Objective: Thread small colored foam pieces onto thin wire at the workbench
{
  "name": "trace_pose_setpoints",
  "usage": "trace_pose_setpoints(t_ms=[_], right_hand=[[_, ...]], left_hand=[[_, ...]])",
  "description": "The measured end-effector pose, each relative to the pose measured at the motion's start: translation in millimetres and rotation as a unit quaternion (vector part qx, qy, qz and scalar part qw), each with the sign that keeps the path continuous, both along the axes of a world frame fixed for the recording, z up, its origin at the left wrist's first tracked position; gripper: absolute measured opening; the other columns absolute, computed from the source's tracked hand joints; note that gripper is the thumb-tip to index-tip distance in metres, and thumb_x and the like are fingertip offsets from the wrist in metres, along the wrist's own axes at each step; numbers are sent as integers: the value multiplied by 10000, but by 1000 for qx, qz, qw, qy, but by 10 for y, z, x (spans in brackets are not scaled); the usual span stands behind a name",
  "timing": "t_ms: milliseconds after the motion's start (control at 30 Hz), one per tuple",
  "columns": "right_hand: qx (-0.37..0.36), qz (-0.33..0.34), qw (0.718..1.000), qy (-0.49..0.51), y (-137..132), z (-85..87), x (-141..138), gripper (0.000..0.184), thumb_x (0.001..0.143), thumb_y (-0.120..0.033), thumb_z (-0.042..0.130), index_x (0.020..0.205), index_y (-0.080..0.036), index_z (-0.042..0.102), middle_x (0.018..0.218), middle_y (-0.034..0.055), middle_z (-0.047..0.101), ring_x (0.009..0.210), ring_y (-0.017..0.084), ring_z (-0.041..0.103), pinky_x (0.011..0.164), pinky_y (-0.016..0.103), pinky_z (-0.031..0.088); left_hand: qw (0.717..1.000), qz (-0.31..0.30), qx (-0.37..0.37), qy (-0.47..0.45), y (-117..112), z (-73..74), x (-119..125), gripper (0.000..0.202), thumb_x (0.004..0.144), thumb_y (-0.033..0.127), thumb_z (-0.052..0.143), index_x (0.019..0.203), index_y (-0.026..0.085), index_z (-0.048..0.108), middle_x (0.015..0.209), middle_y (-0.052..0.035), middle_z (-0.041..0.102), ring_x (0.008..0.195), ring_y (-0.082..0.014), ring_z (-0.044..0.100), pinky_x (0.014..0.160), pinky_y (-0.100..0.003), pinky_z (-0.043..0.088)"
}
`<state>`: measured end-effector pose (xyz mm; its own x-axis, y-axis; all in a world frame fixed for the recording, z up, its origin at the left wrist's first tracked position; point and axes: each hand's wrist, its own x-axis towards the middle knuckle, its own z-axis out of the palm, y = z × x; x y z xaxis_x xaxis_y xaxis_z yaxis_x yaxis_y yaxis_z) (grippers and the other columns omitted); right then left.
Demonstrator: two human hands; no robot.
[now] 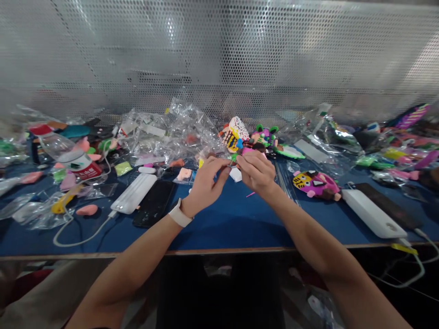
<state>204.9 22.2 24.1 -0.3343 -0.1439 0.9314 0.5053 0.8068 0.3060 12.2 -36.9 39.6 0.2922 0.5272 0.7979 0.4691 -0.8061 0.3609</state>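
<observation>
My left hand (207, 183), with a white band (180, 214) on its wrist, is closed in a pinch over the middle of the table. Opposite it, my right hand (256, 172) is also pinched, the fingertips of both almost meeting. A tiny green bit (234, 157) shows at the fingertips; its kind is too small to make out. Just beyond the hands are a yellow, white and blue clay figure (235, 136) and a green and purple clay figure (263, 135). A white piece (236, 174) lies below the fingertips, and a thin pink stick (250, 194) lies near my right hand.
On the left lie a white power bank (134, 193), a black phone (154, 203) and a clear bottle with a red label (80, 167). Crumpled clear bags (178, 132) line the back. To the right are a pink clay mask (317, 184) and another power bank (373, 214).
</observation>
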Motion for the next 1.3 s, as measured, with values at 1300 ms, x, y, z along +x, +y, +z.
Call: trace_pose_setpoints(t_ms=[1300], right_hand=[[-228, 32, 972, 51, -128, -5, -185, 173, 1022, -136, 547, 1032, -225, 695, 862, 40, 713, 815, 189, 658, 734, 341, 559]], left_hand=[[933, -123, -300, -155, -180, 405, -173, 201, 940, 321, 746, 1089, 186, 764, 938, -58, 790, 770, -182, 788, 755, -313, 680]])
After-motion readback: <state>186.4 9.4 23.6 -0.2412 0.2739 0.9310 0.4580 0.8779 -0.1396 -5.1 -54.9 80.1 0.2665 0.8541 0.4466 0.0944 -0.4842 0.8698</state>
